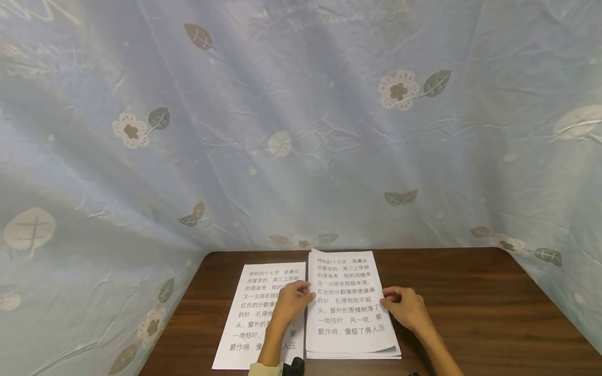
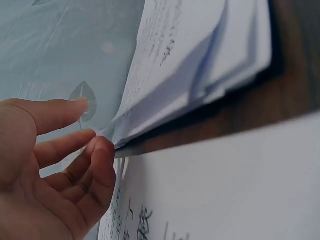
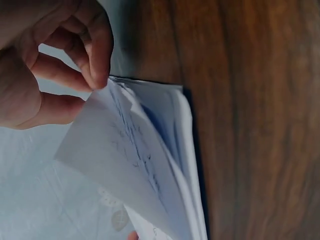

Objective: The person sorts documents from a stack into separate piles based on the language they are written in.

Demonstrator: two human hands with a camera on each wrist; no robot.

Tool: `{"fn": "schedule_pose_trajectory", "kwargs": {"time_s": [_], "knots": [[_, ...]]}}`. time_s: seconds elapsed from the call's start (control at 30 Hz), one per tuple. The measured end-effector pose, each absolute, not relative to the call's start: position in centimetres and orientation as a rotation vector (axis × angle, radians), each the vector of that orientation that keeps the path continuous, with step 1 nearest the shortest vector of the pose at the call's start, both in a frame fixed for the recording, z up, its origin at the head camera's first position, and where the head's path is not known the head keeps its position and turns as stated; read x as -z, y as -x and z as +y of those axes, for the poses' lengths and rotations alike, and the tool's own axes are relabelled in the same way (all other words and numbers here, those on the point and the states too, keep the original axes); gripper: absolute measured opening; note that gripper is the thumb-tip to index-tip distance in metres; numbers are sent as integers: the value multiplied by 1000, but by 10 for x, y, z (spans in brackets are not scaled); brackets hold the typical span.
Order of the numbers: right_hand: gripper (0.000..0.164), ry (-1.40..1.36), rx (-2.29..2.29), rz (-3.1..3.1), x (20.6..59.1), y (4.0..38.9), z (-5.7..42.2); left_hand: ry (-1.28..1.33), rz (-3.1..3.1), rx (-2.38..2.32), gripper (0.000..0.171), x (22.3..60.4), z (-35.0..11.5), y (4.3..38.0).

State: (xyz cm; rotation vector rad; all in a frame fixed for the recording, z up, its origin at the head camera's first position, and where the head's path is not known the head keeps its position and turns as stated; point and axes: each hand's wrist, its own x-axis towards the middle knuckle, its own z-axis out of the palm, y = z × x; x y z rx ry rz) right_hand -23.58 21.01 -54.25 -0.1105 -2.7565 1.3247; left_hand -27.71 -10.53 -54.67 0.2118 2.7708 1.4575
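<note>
A stack of printed paper sheets (image 1: 345,305) lies on the table between my two hands, its upper sheets lifted apart along the edges. My right hand (image 1: 406,309) is at the stack's right edge; in the right wrist view its thumb and fingers pinch the edge of a raised top sheet (image 3: 120,155). At the left edge is my left hand (image 1: 291,303), fingertips touching or close by the paper. In the left wrist view its thumb stands apart from the bent fingers. Under my left forearm lies a second printed sheet or stack (image 1: 256,313), partly hidden.
The dark wooden table (image 1: 470,313) extends to both sides of the papers. A pale blue curtain (image 1: 301,198) with leaf and flower prints hangs behind the table and along its sides.
</note>
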Motion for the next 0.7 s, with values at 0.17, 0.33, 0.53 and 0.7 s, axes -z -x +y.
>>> {"fn": "schedule_pose_trajectory", "kwargs": {"time_s": [0.17,0.33,0.53,0.7], "knots": [[36,160,-1594,-2685,540,234,208,-225,2747,-1534,40,547,-103,277],[38,161,-1672,-2658,533,232,208,-200,2701,-1639,41,547,-99,275],[41,152,-1744,-2620,528,231,205,-153,2691,-1689,40,544,-101,275],[41,154,-1830,-2570,527,232,199,-150,2667,-1725,41,540,-113,273]]}}
